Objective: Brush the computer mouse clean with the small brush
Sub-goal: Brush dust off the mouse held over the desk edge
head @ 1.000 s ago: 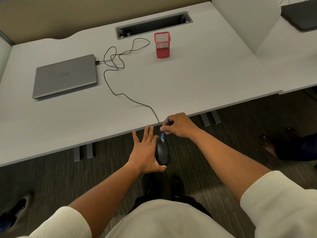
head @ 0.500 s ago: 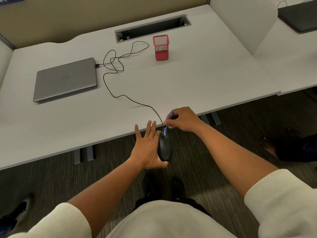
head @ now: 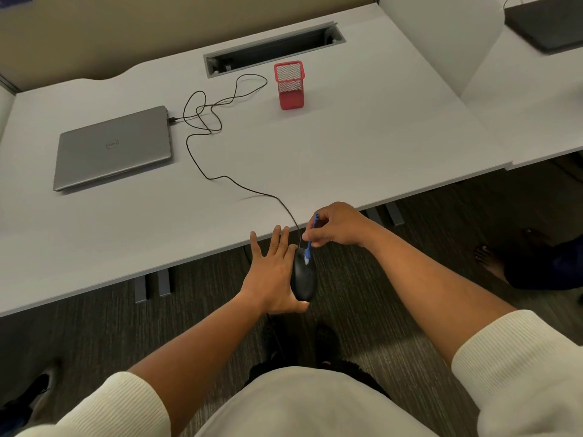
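White desk [head: 347,146], left hand [head: 273,275] cradling mouse [head: 304,275], right hand [head: 337,225] pinching brush [head: 310,239]

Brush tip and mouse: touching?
Touching. In the head view the brush bristles sit on the front of the mouse, no gap visible.

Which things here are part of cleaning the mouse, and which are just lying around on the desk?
Part of the job:
- black mouse, held off the desk in the left hand
- small blue brush, pinched in the right hand, tip at the mouse's front
- mouse cable, running to the laptop

Just lying about:
- closed grey laptop
- red mesh pen cup
- dark laptop on the next desk
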Motion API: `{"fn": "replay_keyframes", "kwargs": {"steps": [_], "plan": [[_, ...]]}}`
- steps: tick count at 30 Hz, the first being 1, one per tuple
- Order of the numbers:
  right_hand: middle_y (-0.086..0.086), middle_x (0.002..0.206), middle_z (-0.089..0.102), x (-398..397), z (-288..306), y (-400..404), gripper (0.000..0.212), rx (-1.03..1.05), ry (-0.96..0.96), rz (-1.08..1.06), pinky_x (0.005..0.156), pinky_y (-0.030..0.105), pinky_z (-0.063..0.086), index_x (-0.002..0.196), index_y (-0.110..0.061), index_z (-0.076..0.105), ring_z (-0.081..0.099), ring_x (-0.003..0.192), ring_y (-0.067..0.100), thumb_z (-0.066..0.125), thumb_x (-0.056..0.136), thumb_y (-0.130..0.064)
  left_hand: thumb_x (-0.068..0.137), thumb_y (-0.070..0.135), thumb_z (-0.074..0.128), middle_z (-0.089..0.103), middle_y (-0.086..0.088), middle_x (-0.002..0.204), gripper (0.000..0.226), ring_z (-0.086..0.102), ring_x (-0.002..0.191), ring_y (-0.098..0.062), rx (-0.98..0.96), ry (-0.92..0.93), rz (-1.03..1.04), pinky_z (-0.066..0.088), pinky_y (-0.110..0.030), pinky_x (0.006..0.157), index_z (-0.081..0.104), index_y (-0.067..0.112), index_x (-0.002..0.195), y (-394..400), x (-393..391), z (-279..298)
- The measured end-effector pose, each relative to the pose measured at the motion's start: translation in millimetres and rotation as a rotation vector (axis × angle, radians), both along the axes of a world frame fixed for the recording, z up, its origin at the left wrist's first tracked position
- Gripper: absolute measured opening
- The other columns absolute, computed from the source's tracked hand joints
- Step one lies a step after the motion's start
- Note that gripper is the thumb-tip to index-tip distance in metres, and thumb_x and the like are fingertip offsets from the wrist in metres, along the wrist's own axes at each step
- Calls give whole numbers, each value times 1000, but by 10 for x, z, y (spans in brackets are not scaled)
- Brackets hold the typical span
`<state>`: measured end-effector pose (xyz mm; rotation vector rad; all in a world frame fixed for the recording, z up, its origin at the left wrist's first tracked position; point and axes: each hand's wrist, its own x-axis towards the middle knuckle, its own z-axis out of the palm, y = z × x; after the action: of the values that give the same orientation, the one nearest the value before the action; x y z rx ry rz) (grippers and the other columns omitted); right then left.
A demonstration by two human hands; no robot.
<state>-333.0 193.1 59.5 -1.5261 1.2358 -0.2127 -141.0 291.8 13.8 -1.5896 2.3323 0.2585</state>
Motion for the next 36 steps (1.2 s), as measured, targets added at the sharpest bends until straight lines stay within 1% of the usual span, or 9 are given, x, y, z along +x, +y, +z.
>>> {"fn": "replay_keyframes", "kwargs": {"steps": [3,7,13,19,22,25,31,33,36], "plan": [[-6,75,75,-25,-22,9,8,27,-10,0,56,6,50,85,-16,73,73,68,1,80,83,-18,60,96,47,-11,-17,167,132,-26,151,-33,16,0,4,-10,-73,112,17,13,158,8,-30,-15],[-7,74,73,-40,-115,30,8,-87,20,-127,54,6,45,83,-22,71,68,61,-7,78,84,-23,60,96,46,-11,-18,167,132,-25,151,-33,15,-15,-5,-8,-74,112,17,12,158,-14,-73,1],[-1,80,77,-112,-103,14,15,64,-43,-41,59,9,53,92,-11,74,75,74,7,81,82,-20,62,94,49,-12,-18,167,129,-26,150,-34,27,-2,-23,-8,-74,111,19,13,157,-26,-114,-8],[-3,78,74,-93,-186,17,12,-93,45,-150,55,7,45,91,-13,73,68,62,-3,77,85,-22,62,95,47,-12,-19,166,131,-25,150,-34,29,-16,-20,-8,-74,111,17,11,158,-38,-139,4],[-4,76,74,-116,-176,13,13,-47,2,-131,53,5,46,91,-13,74,69,62,-4,79,84,-22,61,94,48,-11,-18,167,130,-26,150,-33,29,-4,-21,-8,-74,112,18,12,158,-49,-141,2],[-4,77,76,-122,-148,5,14,53,-46,-62,56,6,49,92,-10,74,73,69,2,80,83,-19,61,94,48,-12,-18,167,130,-27,150,-33,32,2,-25,-10,-74,111,18,12,158,-46,-130,-15],[-7,73,73,-91,-210,5,9,-89,33,-144,59,10,44,87,-18,72,66,60,-8,78,85,-25,61,95,46,-14,-18,166,130,-28,149,-32,24,-5,-24,-13,-74,111,19,12,157,-46,-130,-40],[-6,73,75,-118,-203,6,11,-31,-1,-117,59,9,48,88,-16,73,71,65,-3,79,83,-25,61,95,47,-13,-18,166,130,-27,150,-33,21,-1,-25,-13,-74,111,20,12,157,-45,-122,-41],[-3,80,78,-140,-175,1,15,32,-6,-27,72,19,57,91,-12,74,75,74,6,80,83,-23,61,94,48,-14,-18,166,130,-28,149,-32,33,7,-26,-14,-73,111,19,13,157,-36,-117,-50]]}}
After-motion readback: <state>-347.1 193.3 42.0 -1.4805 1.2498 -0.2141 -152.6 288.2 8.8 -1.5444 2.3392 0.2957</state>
